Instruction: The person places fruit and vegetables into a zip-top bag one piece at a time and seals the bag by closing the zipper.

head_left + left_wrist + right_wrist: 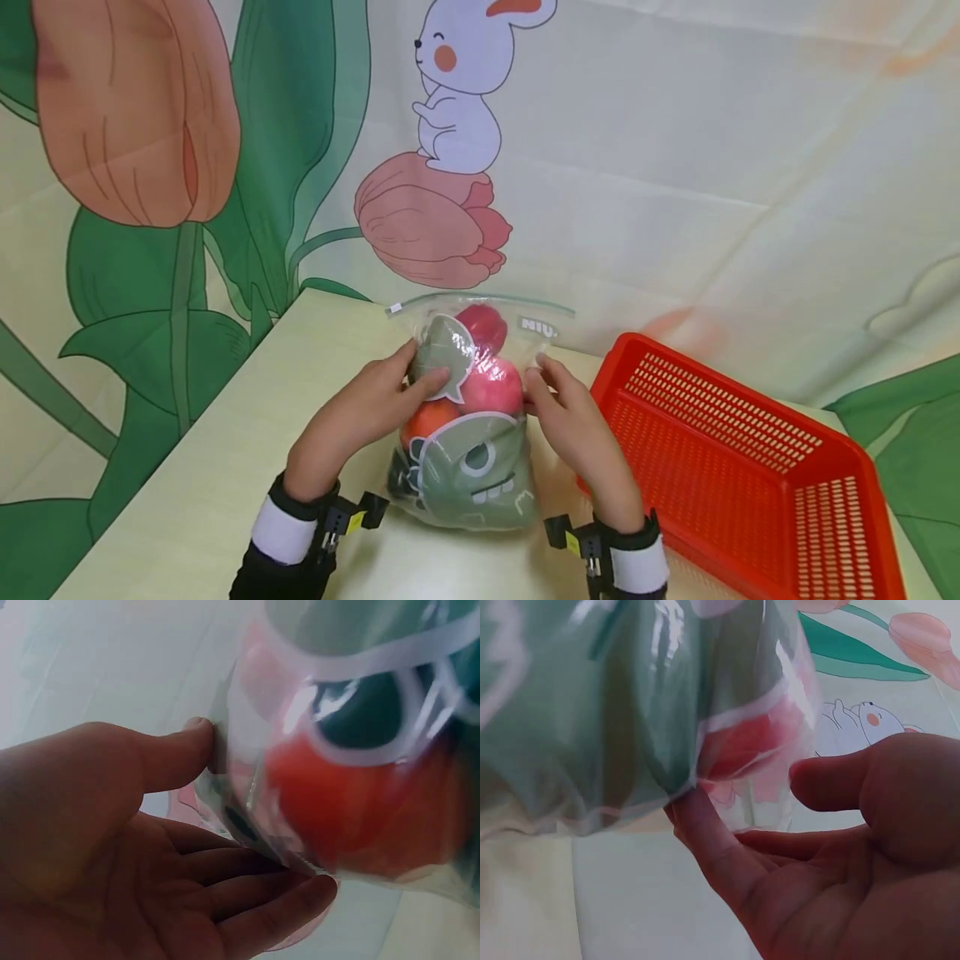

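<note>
A clear zip bag [480,492] with a green cartoon print stands on the table between both hands, its zip strip at the top. Inside are a dark red thing [483,329], a pink round thing [495,387], an orange-red round thing [429,419] and something dark at the lower left. My left hand [372,398] holds the bag's left side, thumb in front and fingers behind. At the right edge, my right hand [570,417] grips the bag between thumb and fingers. The right fingertips are partly hidden behind the plastic.
A red plastic basket [832,437] with slotted walls stands to the right, close to my right forearm. Behind the pale table [300,367] hangs a cloth [675,167] printed with tulips and a rabbit. Both wrists wear strapped cameras.
</note>
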`<state>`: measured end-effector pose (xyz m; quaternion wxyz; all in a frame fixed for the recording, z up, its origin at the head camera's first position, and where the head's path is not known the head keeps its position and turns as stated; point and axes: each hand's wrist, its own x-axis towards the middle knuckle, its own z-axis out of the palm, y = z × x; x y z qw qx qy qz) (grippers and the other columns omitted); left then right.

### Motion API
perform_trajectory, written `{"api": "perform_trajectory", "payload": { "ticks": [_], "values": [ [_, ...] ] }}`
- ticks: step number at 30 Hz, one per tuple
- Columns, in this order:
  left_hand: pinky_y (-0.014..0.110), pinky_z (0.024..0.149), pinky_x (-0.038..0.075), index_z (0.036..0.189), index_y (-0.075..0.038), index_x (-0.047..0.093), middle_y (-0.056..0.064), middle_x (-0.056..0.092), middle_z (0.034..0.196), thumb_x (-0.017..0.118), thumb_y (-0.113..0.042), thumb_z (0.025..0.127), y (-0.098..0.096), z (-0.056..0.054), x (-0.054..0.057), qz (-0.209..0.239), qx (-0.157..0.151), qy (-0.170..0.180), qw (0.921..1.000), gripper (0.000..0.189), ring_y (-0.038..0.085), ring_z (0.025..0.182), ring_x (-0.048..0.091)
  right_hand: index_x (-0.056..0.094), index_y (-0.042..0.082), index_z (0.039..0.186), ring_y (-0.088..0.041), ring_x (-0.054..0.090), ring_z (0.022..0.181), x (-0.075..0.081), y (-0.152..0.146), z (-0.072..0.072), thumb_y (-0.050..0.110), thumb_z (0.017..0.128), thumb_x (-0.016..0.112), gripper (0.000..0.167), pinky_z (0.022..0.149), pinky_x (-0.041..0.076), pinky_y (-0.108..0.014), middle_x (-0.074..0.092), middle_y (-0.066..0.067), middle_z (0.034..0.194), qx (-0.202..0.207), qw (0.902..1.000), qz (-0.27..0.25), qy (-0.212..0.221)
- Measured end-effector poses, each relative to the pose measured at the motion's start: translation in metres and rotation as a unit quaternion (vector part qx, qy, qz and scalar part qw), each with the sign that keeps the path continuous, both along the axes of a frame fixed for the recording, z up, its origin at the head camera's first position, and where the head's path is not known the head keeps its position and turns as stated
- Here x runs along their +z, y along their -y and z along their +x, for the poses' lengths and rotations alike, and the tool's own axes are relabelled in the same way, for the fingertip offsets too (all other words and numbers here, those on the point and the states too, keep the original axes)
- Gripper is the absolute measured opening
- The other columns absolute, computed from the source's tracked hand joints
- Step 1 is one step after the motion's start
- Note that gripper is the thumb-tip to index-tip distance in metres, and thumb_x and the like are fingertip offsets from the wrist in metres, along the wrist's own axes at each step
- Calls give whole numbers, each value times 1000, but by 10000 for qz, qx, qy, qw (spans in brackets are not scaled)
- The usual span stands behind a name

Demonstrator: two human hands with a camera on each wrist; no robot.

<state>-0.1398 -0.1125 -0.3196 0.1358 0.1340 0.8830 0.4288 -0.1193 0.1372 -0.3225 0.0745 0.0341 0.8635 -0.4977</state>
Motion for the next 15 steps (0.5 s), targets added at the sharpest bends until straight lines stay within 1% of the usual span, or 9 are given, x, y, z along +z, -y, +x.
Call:
{"api": "perform_trajectory", "payload": {
  "ticks": [3,6,9,10,12,13,15],
  "values": [
    [52,97,44,152,-12,10,14,39,147,46,-60,91,-1,-2,-5,-96,-84,6,9999,86,31,127,48,27,20,149,-25,61,115,-3,3,0,48,97,44,62,98,43,-51,41,-8,147,30,9999,160,-2],
    [49,93,48,152,-14,5,12,37,148,48,-58,91,-4,-2,-6,28,-123,69,9999,87,29,122,52,25,17,149,-28,60,116,-3,5,0,47,98,43,62,96,45,-50,40,-11,147,-86,9993,356,-54],
    [49,95,47,152,-13,-2,12,27,152,50,-54,92,-9,-2,-6,130,-213,-5,9997,90,30,127,45,23,17,150,-31,58,117,-3,5,1,48,97,42,64,95,46,-50,41,-11,146,-191,9982,569,-76],
    [49,97,45,152,-12,-3,12,23,154,52,-53,92,-10,-2,-7,136,-232,-61,9996,91,30,131,40,24,17,149,-32,57,118,-3,5,1,49,97,42,64,95,46,-50,42,-11,146,-207,9977,637,-73],
    [53,100,41,152,-12,-2,14,15,157,52,-52,92,-14,0,-8,-13,-224,-194,9996,91,34,138,30,27,18,148,-32,54,122,-3,5,2,50,96,43,63,95,46,-51,43,-8,145,-187,9972,723,-48],
    [56,103,37,152,-13,0,15,11,157,52,-52,92,-16,0,-9,-118,-202,-278,9993,89,35,141,25,30,19,147,-32,53,123,-3,5,2,50,96,44,61,95,47,-50,45,-7,144,-159,9970,750,-40],
    [59,102,35,153,-16,5,15,8,158,50,-52,93,-21,1,-11,-334,-139,-405,9985,82,38,143,22,38,18,144,-32,52,124,-4,6,2,49,96,46,57,95,47,-49,48,-7,141,-53,9963,850,-68]
  ]
}}
